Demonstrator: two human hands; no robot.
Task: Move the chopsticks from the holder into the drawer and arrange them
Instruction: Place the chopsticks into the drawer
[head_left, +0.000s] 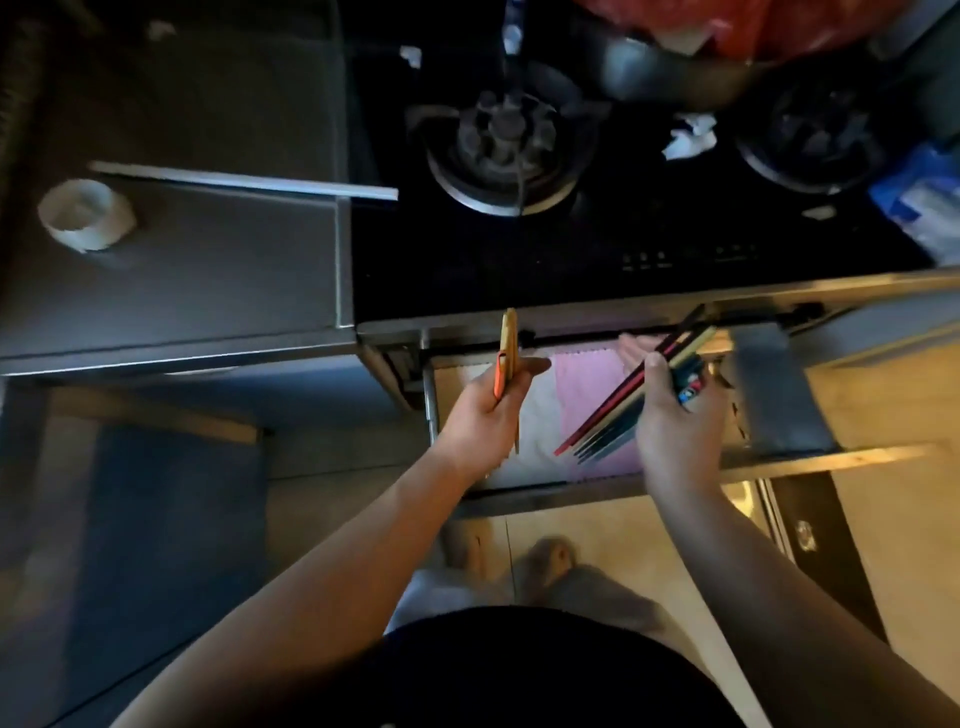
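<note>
An open drawer (524, 491) below the stove is lined with white and pink cloths (582, 379). My left hand (491, 410) hovers over its left side, shut on a few yellow and orange chopsticks (509, 345) pointing away from me. My right hand (675, 410) is over the drawer's right side, shut on a bundle of red, dark and yellowish chopsticks (623, 400) that slant from lower left to upper right. A white cup-like holder (85, 215) stands on the counter at far left.
A black gas stove with two burners (504, 143) lies behind the drawer, with a dark pan (670, 73) and crumpled paper (688, 137) on it. A long pale strip (244, 181) lies across the grey counter. A blue mat (166, 525) covers the floor at left.
</note>
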